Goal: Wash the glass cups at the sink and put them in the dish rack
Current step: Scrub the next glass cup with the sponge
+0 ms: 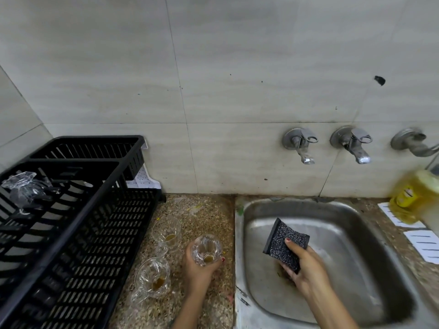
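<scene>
The left hand (199, 269) grips a cup (206, 250) from below, just left of the sink (344, 233) and over the bench (204, 210), while the right hand (306, 269) clasps a scrubber (286, 243) above the sink's basin. The cup holds brownish dregs and is not yet over the sink. A second cup (166, 233) and a third cup (153, 277), both with dregs, stand on the bench farther left of the sink, close by the left hand. A fourth cup (23, 188) lies in the rack (71, 233), farthest left of the sink. The taps (301, 144) behind the sink show no stream. The likely risks are three. The ribbed glass, once wet and soapy, could slip from a one-handed hold and strike the sink's rim or the bench. The left forearm, swinging toward the sink, could knock the two standing cups. The dregs could spill on the bench if the cup tips before reaching the basin.
</scene>
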Action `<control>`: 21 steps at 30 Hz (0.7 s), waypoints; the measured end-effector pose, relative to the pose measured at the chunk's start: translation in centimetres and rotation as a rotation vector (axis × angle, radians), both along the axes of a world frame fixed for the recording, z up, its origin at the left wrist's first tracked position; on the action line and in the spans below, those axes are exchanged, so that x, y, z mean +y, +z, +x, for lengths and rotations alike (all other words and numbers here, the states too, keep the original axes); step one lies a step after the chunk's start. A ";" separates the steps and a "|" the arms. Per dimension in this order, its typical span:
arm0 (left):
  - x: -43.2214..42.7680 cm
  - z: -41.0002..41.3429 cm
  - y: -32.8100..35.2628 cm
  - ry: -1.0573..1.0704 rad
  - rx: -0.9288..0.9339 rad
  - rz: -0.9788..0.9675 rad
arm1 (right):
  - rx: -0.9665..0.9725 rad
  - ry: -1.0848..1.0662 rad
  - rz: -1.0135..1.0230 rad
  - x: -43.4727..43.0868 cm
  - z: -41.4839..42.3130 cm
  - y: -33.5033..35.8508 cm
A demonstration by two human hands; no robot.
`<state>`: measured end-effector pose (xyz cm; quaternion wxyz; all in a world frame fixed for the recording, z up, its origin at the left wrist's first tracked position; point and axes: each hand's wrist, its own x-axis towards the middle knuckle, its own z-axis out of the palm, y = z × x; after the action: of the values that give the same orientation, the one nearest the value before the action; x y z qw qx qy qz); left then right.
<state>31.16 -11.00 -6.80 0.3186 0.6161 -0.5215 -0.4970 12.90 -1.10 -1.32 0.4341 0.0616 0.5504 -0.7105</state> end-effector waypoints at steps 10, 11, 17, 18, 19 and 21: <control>0.6 -3.0 3.3 -0.252 0.188 -0.156 | -0.003 -0.055 -0.011 1.9 -1.2 0.5; 0.9 -3.6 4.1 -0.295 0.201 -0.171 | -0.006 -0.063 -0.015 2.2 -1.4 0.7; 2.2 -7.5 7.1 -0.469 0.071 -0.223 | -0.013 -0.125 -0.036 4.4 -3.8 1.6; 2.3 -8.2 7.4 -0.497 0.049 -0.199 | -0.011 -0.131 -0.035 4.9 -4.3 1.6; 2.5 -8.9 7.7 -0.525 0.028 -0.179 | -0.009 -0.136 -0.039 5.3 -4.9 1.7; 2.9 -10.4 7.8 -0.578 -0.013 -0.147 | 0.001 -0.151 -0.055 6.5 -6.1 2.0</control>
<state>20.71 -8.10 1.02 0.2042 0.4207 -0.7118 -0.5240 6.84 5.36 0.73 0.3804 0.0907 0.5248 -0.7561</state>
